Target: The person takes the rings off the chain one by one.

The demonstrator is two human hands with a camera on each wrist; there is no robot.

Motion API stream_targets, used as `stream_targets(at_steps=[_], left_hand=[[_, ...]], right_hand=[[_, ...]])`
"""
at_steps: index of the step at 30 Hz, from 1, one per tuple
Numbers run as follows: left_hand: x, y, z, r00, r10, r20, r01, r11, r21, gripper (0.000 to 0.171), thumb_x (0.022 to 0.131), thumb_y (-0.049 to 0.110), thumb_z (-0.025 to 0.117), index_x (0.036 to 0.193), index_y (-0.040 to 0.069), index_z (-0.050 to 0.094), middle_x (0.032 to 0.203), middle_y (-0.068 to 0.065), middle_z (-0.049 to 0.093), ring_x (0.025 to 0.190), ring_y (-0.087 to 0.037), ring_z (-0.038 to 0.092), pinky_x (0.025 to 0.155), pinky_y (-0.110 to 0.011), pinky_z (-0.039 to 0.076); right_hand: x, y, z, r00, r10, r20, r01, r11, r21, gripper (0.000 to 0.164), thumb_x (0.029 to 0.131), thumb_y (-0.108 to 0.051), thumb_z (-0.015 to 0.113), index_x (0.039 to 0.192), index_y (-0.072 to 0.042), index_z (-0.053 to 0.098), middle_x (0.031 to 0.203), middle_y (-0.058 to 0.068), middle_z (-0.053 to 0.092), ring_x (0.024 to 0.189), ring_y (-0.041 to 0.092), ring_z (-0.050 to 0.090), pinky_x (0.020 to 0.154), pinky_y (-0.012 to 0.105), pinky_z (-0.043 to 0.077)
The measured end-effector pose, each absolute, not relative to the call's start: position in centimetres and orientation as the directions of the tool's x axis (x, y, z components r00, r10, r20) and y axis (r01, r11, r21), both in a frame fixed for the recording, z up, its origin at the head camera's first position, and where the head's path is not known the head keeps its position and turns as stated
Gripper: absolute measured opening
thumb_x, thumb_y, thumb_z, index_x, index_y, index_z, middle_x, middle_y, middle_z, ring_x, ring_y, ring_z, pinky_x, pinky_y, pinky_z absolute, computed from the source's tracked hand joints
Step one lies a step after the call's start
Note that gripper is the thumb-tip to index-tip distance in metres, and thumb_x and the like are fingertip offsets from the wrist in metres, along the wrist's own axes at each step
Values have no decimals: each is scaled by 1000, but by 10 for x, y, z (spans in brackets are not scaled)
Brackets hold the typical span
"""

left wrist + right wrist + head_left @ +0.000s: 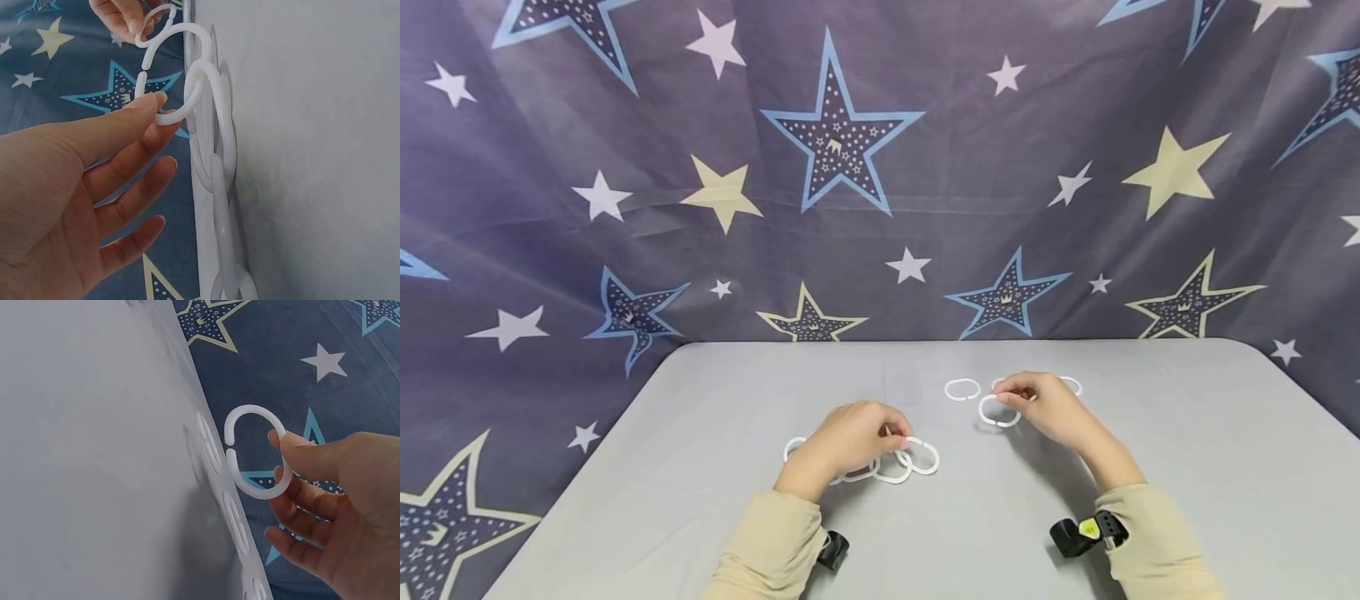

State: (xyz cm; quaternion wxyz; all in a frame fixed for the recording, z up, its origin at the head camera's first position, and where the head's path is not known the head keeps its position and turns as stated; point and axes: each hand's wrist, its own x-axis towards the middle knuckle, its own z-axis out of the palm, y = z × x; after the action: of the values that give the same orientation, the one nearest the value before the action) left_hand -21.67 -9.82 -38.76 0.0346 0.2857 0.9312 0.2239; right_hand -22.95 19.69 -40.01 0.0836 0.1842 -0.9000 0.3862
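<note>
Between thumb and forefinger, my left hand (857,437) pinches the end ring (175,119) of a chain of white plastic rings. The linked rings (892,477) trail leftward over the table, partly hidden behind that hand. This end ring has a small gap in its side, plain in the left wrist view. Farther right, my right hand (1045,408) pinches a single white split ring (259,497) by thumb and fingers, its gap facing away from the palm. The single ring is apart from the chain.
Loose white rings lie on the grey table (970,533) near its back: one ring (962,381) left of the right hand, another ring (1072,382) behind it, and one mostly hidden. A star-patterned cloth (925,183) hangs beyond the back edge.
</note>
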Motion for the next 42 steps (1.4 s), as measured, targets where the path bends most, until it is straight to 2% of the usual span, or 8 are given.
stream_targets(at_steps=[4, 12, 20, 32, 42], left_hand=[[-216, -98, -387, -835, 547, 65, 516, 737, 436, 4, 89, 22, 74, 91, 23, 77, 79, 17, 65, 72, -2, 56, 70, -30, 45], [-215, -96, -386, -829, 557, 55, 517, 726, 454, 5, 90, 23, 73, 92, 23, 77, 79, 18, 65, 72, -2, 56, 71, -30, 45], [-216, -96, -384, -830, 555, 63, 520, 726, 450, 4, 89, 23, 74, 91, 23, 77, 79, 17, 65, 73, -2, 57, 71, -30, 45], [-213, -95, -386, -837, 544, 53, 507, 736, 449, 5, 89, 24, 73, 93, 24, 77, 79, 18, 65, 74, -3, 57, 74, -32, 45], [-215, -93, -387, -839, 542, 54, 509, 746, 429, 4, 89, 25, 74, 92, 24, 77, 78, 19, 63, 73, -2, 55, 73, -31, 44]], right_hand=[[-230, 206, -400, -925, -258, 278, -379, 634, -674, 13, 92, -8, 69, 99, 1, 74, 101, 13, 72, 82, 16, 61, 74, 28, 49], [-231, 221, -397, -954, -193, 230, -299, 658, -691, 15, 89, -12, 73, 95, 2, 75, 88, 9, 73, 77, 15, 61, 69, 27, 48], [-233, 225, -397, -963, -170, 209, -268, 683, -679, 17, 90, -13, 73, 96, 3, 75, 89, 11, 73, 78, 15, 62, 71, 31, 49], [-238, 229, -403, -961, -207, 184, -277, 698, -661, 9, 89, -7, 72, 91, 2, 75, 86, 10, 72, 77, 15, 62, 70, 30, 49], [-254, 231, -408, -936, -300, 183, -351, 768, -535, 7, 89, -10, 72, 85, -5, 75, 79, 1, 69, 72, 12, 56, 71, 35, 46]])
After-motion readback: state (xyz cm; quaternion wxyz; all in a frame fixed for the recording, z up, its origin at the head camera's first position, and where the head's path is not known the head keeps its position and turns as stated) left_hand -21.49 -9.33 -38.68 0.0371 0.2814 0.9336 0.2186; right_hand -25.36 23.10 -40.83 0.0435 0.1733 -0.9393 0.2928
